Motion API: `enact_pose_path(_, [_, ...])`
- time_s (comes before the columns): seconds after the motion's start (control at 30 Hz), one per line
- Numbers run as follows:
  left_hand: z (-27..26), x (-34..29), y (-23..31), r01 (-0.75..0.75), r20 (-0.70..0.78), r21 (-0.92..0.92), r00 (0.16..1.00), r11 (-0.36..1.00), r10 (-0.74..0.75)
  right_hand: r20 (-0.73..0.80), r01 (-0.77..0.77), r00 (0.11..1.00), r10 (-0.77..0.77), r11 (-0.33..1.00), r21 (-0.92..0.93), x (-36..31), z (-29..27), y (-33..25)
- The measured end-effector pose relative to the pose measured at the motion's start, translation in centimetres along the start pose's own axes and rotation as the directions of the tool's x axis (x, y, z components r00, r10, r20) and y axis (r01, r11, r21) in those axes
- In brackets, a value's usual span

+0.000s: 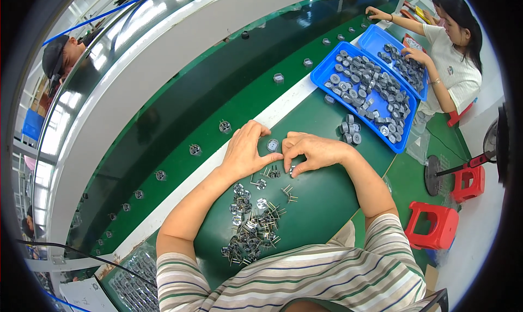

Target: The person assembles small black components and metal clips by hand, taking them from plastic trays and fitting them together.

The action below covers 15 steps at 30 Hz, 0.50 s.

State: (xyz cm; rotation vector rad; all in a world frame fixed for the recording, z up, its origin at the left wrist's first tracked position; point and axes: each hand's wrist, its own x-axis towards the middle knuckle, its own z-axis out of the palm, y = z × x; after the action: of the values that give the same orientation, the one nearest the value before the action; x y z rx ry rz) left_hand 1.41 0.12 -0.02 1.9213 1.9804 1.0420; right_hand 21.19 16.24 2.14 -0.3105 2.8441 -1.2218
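Note:
My left hand (pixel 246 151) and my right hand (pixel 311 150) rest close together on the green worktop (pixel 321 203), fingertips nearly touching. Between them lies a small round grey part (pixel 272 144). Just below the fingertips are a few small metal parts with thin pins (pixel 274 173), and my right fingertips seem to pinch one, though it is too small to tell. A larger heap of such pinned metal parts (pixel 251 227) lies nearer my body, between my forearms.
A blue tray (pixel 321 72) of grey round parts sits right of my hands, a few loose ones (pixel 350 131) beside it. A second blue tray (pixel 376 39) lies before a co-worker (pixel 455 61). Single parts ride the green conveyor belt (pixel 229 94). Red stools (pixel 436 225) stand at the right.

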Motion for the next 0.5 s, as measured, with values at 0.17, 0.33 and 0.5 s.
enact_pose_path(0.17, [-0.7,0.3,-1.1,-0.109,0.169,-0.034,0.979,0.993,0.113,-0.198,-0.151,0.965,0.174,0.981,0.122,0.0,0.1,0.8])
enact_pose_path(0.33, [-0.3,0.2,-0.4,0.053,0.228,-0.04,0.973,0.998,-0.043,-0.503,-0.321,0.835,0.223,0.94,-0.115,0.5,0.4,1.1])
enact_pose_path(0.5, [-0.2,0.1,-0.3,-0.032,0.129,-0.017,0.991,0.999,0.034,-0.567,-0.237,0.768,0.298,0.955,0.181,1.8,1.2,0.7])
